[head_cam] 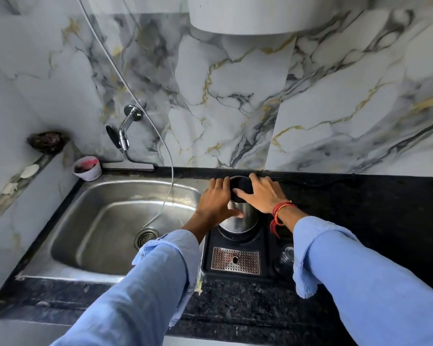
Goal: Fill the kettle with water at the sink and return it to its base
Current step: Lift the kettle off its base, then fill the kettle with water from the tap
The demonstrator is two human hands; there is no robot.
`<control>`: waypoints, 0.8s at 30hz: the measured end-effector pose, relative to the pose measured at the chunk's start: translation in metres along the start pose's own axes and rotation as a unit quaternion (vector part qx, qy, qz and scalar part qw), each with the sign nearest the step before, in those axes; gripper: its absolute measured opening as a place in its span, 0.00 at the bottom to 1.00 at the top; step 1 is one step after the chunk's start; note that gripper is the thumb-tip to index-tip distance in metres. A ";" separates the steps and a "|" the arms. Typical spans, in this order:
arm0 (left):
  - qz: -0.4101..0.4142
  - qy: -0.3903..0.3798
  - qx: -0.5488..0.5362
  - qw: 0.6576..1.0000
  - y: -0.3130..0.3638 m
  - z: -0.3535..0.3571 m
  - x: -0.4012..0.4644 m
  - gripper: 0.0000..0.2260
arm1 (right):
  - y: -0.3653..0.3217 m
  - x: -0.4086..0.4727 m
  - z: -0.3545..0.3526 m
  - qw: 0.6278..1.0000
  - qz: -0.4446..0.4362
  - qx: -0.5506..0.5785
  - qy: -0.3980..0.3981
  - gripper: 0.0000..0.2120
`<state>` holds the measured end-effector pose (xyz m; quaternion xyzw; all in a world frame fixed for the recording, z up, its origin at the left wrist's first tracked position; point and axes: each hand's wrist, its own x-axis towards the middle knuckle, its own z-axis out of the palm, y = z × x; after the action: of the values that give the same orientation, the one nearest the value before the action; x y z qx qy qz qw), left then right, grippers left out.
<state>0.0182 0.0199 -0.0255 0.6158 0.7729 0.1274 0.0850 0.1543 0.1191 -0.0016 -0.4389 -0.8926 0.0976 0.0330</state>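
Two light blue sleeves, soft and creased with the cuffs rolled back, reach forward from the bottom edge over a dark speckled stone counter [248,308]. Between them sits a black plastic base [235,255] with a rectangular perforated metal drip grille [235,260] set into its near side and a small clear glass [286,253] in a round recess to the right.

On the round plate at the far end of that base stands the kettle [245,216], a polished steel cylinder that widens toward the bottom, topped by a black lid [241,187]. It stands upright and is still seated on the base.

Her or his left hand [216,201] wraps the left side of the kettle, fingers curled behind the rim and the thumb pressed across the shiny wall, gripping it. The right hand [261,196], with red and orange threads tied around the wrist, lies spread over the lid, fingers splayed and flat upon it rather than clenched.

To the left is a brushed stainless steel sink [98,221], rectangular with rounded corners and a round slotted drain [146,237]. A chrome tap [125,128] juts from the glossy marble-patterned wall, and a thin hose [169,156] trails down into the basin. A small white cup [87,168] stained pink stands at the sink's far corner.
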 end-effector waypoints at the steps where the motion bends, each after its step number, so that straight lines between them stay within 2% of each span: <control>1: 0.001 0.012 -0.005 1.000 -0.001 -0.009 0.002 0.52 | -0.003 0.005 -0.009 1.000 -0.003 0.004 0.012 0.40; 6: -0.014 0.084 -0.032 0.996 -0.016 -0.071 0.008 0.56 | -0.038 0.031 -0.063 0.997 -0.005 0.034 0.071 0.43; 12: -0.026 0.130 -0.050 0.990 -0.049 -0.134 -0.002 0.55 | -0.095 0.050 -0.102 0.993 -0.015 0.083 0.088 0.37; 18: -0.020 0.161 -0.065 0.985 -0.105 -0.156 -0.015 0.46 | -0.145 0.073 -0.096 0.983 -0.010 0.163 0.089 0.33; 20: -0.018 0.158 -0.077 0.984 -0.126 -0.154 -0.019 0.41 | -0.158 0.077 -0.088 0.983 -0.026 0.149 0.107 0.26; 22: -0.020 0.148 -0.095 0.984 -0.154 -0.152 -0.022 0.36 | -0.172 0.086 -0.074 0.971 -0.027 0.197 0.135 0.15; 24: -0.021 0.123 -0.117 0.985 -0.181 -0.149 -0.025 0.33 | -0.186 0.094 -0.059 0.964 -0.011 0.218 0.152 0.15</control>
<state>-0.1876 -0.0558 0.0607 0.5647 0.7701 0.2898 0.0636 -0.0399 0.0911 0.0913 -0.4208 -0.8390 0.2219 0.2642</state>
